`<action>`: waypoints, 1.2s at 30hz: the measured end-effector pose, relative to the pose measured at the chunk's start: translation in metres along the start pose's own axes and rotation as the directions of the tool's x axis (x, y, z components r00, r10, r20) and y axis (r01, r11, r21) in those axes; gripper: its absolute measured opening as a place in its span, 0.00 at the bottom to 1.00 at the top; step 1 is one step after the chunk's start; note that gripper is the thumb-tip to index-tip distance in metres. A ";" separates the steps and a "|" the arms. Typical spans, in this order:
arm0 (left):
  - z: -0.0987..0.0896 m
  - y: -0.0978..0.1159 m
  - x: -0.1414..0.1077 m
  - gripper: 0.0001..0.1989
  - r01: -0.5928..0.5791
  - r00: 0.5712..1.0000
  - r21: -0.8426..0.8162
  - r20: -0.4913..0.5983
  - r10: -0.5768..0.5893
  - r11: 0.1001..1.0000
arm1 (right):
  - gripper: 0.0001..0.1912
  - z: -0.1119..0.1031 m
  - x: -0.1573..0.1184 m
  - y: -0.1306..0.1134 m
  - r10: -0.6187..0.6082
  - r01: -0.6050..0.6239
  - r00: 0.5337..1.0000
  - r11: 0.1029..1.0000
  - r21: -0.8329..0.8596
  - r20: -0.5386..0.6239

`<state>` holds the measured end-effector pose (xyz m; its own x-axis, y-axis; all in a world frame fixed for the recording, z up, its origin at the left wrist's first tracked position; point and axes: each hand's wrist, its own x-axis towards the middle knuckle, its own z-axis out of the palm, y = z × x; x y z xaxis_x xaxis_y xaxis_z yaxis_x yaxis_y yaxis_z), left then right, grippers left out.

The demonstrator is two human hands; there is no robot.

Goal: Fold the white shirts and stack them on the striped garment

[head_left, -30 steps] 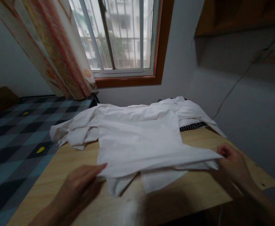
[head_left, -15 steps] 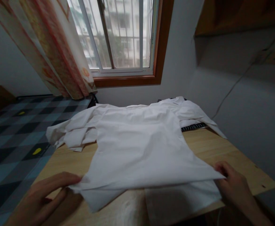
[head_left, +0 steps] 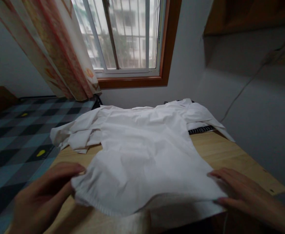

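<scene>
A white long-sleeved shirt (head_left: pixel 142 143) lies spread on a wooden table, its hem toward me and its sleeves stretched out at the far side. My left hand (head_left: pixel 45 191) pinches the left corner of the hem, where the cloth bunches into small gathers. At the right corner of the hem, my right hand (head_left: pixel 242 191) rests against the fabric with thumb and fingers apart. The front hem is lifted in a curve, and a lower layer of the shirt shows beneath it.
Light wood tabletop (head_left: pixel 220 149) shows on both sides of the shirt. A black-and-white striped item (head_left: pixel 200 130) lies under the right sleeve. To the left is a bed with a checked cover (head_left: pixel 8 139). A window (head_left: pixel 130 39) and a floral curtain (head_left: pixel 59 55) are behind.
The left hem corner has risen and bunched up in my left hand, and the taut front edge has slackened into a curve. My right hand has loosened from its pinch and spread its fingers.
</scene>
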<state>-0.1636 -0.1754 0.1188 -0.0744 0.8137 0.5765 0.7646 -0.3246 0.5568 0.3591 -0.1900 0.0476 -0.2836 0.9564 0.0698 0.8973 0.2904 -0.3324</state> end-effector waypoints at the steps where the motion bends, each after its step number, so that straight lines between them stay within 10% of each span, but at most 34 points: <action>1: 0.008 0.003 0.005 0.06 0.035 0.999 -0.056 0.004 -0.035 0.998 | 0.24 0.007 0.004 -0.018 -0.078 0.079 0.995 0.997 0.011 -0.058; 5: 0.034 0.037 0.028 0.05 0.049 0.996 -0.194 -0.067 -0.063 0.980 | 0.24 0.041 0.033 -0.119 -0.399 0.451 0.847 0.890 0.076 -0.351; 10: 0.052 0.087 0.053 0.04 -0.045 0.996 -0.310 -0.088 0.018 0.950 | 0.20 0.076 0.071 -0.216 -0.476 0.610 0.605 0.792 -0.013 -0.638; 21: 0.079 0.119 0.100 0.09 0.081 0.995 -0.543 0.086 -0.041 0.836 | 0.36 0.089 0.117 -0.197 -0.134 0.106 0.870 0.991 -0.086 -0.475; 27: 0.100 0.129 0.110 0.07 0.084 0.992 -0.597 0.124 -0.012 0.797 | 0.17 0.095 0.098 -0.221 -0.535 0.376 0.572 0.845 -0.382 -0.622; 36: 0.100 0.130 0.104 0.04 0.005 0.992 -0.529 0.111 0.064 0.849 | 0.22 0.068 0.151 -0.222 -0.735 0.608 0.677 0.577 -0.546 -0.023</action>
<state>-0.0080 -0.0846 0.1915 0.0463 0.8400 0.5405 0.3101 -0.5265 0.7916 0.0942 -0.1122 0.0683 -0.8442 0.4349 0.3133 0.5297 0.7661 0.3640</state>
